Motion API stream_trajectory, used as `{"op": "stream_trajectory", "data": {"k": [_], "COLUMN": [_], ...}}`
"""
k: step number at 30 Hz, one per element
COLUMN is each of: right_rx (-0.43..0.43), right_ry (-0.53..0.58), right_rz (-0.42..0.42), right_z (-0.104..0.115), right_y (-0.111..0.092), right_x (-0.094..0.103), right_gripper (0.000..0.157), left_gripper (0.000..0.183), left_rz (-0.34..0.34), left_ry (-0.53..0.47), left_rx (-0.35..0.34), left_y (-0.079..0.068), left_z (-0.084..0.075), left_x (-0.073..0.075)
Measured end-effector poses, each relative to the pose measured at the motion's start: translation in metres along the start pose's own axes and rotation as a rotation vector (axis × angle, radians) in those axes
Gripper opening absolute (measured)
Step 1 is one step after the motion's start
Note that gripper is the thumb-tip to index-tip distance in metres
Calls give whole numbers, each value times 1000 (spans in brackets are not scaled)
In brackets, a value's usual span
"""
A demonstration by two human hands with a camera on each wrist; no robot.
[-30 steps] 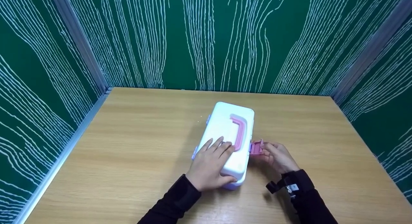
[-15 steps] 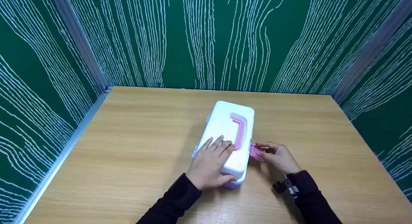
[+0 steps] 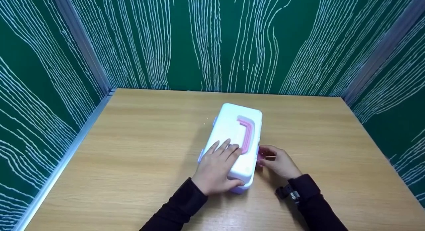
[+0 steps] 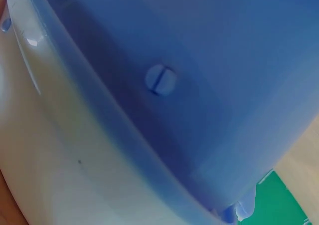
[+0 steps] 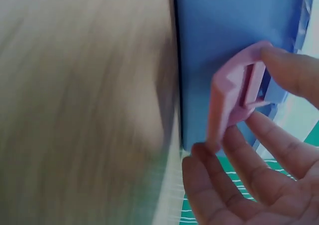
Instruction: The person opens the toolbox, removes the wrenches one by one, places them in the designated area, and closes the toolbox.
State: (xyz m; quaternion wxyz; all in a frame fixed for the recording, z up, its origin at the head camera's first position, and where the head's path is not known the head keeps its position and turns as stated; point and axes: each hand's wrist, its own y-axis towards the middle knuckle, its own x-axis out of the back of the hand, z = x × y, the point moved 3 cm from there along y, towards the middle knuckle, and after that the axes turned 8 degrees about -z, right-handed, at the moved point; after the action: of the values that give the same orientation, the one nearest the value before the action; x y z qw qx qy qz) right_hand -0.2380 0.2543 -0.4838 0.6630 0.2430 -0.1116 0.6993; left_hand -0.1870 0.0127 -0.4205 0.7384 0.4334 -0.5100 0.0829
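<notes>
Here R grip holds pink latch; L grip atop box.

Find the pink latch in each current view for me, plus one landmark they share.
Head: right of centre, the latch is at the box's right side, mostly hidden by the right hand.
Left wrist: not in it.
Right wrist: right of centre, about mid-height, between thumb and fingers.
Shared landmark: the box, which fills most of the left wrist view.
</notes>
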Motion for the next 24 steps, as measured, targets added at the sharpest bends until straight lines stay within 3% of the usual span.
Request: {"op": "stream_trajectory", "data": {"k": [15, 19, 24], "right_rx": [-17, -94, -228], "right_ry": [102, 140, 292], "right_rz": [59, 23, -14], "right_z": [10, 11, 15], "right_y": [-2, -3, -4], "right_x": [-10, -10, -12], "right_gripper": [55, 52, 51], "left_gripper": [91, 93, 91], "left_rz": [115, 170, 191], "left_ry": [24, 6, -28], "left_rx": [1, -9, -72], "left_y": [2, 5, 10], "left_z": [-4, -8, -15], "left_x": [8, 9, 7]}}
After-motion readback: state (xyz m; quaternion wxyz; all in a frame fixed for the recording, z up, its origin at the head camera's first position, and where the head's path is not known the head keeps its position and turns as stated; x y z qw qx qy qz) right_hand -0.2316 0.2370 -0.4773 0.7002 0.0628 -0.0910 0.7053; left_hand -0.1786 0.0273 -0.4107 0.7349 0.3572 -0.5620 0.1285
